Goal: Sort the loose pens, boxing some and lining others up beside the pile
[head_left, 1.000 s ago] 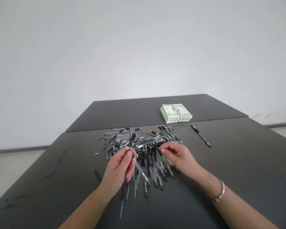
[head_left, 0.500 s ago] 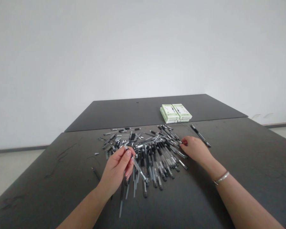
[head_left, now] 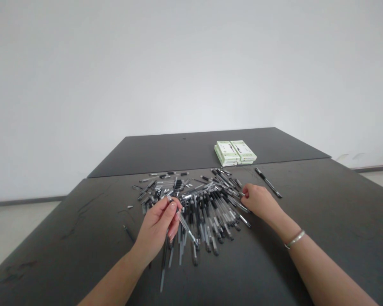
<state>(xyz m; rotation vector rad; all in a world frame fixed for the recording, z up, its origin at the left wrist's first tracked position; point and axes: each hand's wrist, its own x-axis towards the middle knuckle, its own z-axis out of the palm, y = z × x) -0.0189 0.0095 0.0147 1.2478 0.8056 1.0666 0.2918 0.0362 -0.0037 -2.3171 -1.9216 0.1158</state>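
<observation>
My left hand (head_left: 160, 219) is closed in a pinch on a clear-barrelled pen (head_left: 187, 227), whose far end slants down to the right over the pile. Below that hand, thin refills (head_left: 163, 263) poke out toward me. Along the right edge of the heap of pen parts (head_left: 210, 199), my right hand (head_left: 258, 199) has thumb and fingers drawn together. A small shiny tip shows at those fingers, too small to name. Barrels with black grips (head_left: 215, 204) fan out between my hands.
Stacked pale green and white boxes (head_left: 235, 153) stand farther back on the dark table (head_left: 166, 155). A single black and clear pen (head_left: 268, 182) lies right of the pile. Left of it are a small tip (head_left: 130, 207) and a dark pen piece (head_left: 127, 232).
My right hand has shifted very slightly at the pile's right edge. My left hand keeps its pinch on the pen, almost still.
</observation>
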